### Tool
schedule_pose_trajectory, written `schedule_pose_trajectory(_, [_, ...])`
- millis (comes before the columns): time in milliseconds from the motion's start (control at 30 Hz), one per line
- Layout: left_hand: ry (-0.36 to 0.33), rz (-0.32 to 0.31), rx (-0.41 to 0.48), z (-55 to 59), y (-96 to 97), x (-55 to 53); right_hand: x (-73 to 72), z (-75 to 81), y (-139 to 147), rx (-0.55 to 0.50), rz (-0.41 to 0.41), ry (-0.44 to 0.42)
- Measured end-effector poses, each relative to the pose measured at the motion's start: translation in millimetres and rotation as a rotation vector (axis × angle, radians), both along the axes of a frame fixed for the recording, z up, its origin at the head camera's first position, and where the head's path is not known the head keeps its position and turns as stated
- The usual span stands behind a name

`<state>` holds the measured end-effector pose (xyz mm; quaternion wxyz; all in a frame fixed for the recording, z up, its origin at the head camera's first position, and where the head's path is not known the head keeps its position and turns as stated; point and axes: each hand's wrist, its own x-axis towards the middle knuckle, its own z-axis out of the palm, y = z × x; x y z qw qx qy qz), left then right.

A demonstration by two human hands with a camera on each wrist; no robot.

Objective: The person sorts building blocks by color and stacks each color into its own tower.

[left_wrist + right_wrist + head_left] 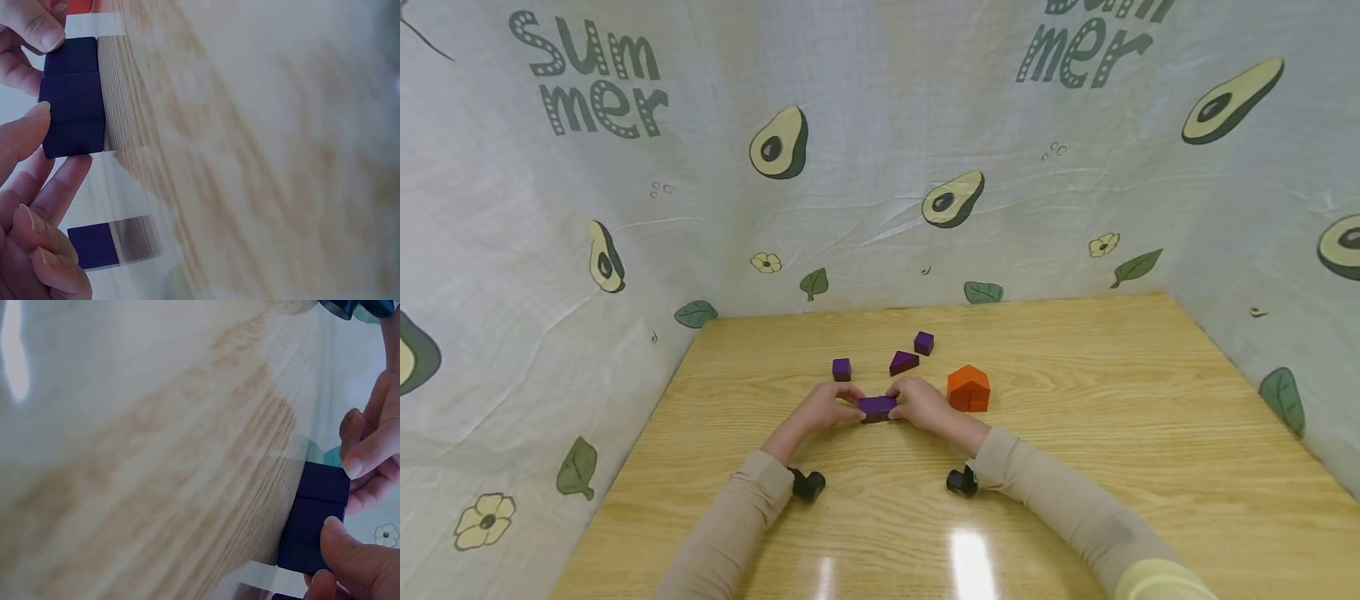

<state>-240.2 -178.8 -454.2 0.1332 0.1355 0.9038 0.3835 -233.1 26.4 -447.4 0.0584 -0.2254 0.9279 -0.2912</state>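
Observation:
Two purple blocks [877, 407] stand side by side on the table in the head view, their faces meeting. My left hand [833, 406] pinches the left end of this row between thumb and fingers. At the right end, my right hand [920, 403] grips the row the same way. The left wrist view shows the dark purple row [74, 97] close up, with the left thumb [25, 137] on its near face. Seen from the right wrist, the row [314, 515] has the right thumb [347, 547] on it and left fingertips at the far end.
Behind the hands lie a purple cube [842, 369], a purple triangular block [904, 362] and another purple cube [924, 342]. An orange house-shaped group of blocks [968, 389] stands by the right wrist. A printed cloth [865, 250] borders the wooden table [1075, 358].

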Motion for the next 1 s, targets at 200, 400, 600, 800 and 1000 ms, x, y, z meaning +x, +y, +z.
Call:
schedule_pose_trajectory(200, [-0.009,0.001,0.004,-0.8,-0.7,-0.2,-1.1,-2.2,-0.5,-0.008,-0.003,-0.005])
schedule_pose_trajectory(400, [-0.012,0.005,-0.003,0.3,-0.2,1.2,-5.3,-7.6,0.3,-0.053,-0.019,-0.045])
schedule_pose_trajectory(600, [-0.004,0.001,-0.006,1.2,-0.2,1.6,-6.2,-6.6,0.1,-0.104,-0.036,-0.095])
schedule_pose_trajectory(800, [0.005,0.002,-0.02,1.3,0.7,1.6,-6.4,-5.3,-0.2,-0.093,-0.045,-0.11])
schedule_pose_trajectory(1000, [0.01,0.017,-0.024,2.0,2.7,1.4,-7.7,-4.7,0.0,-0.1,-0.054,-0.124])
